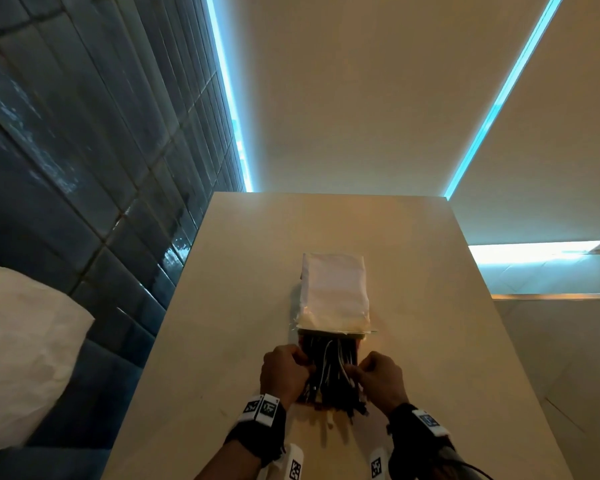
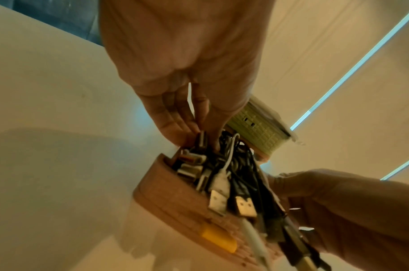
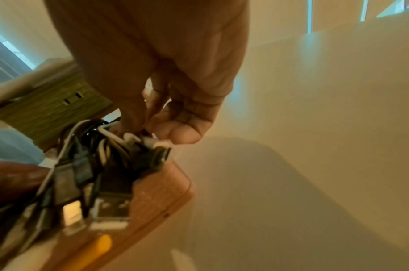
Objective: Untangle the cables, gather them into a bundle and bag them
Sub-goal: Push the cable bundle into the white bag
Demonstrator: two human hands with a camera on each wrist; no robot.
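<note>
My left hand and right hand each pinch the cable bundle on the counter, just below the bag mouth. Limp, springy cords; I'd grip mid-bundle, not the plugs.

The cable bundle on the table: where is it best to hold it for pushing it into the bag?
Probably mid-length, from both sides, as the left hand and right hand pinch the cable bundle now: the loose plugs splay at the near end, and the bag lies beyond.
</note>
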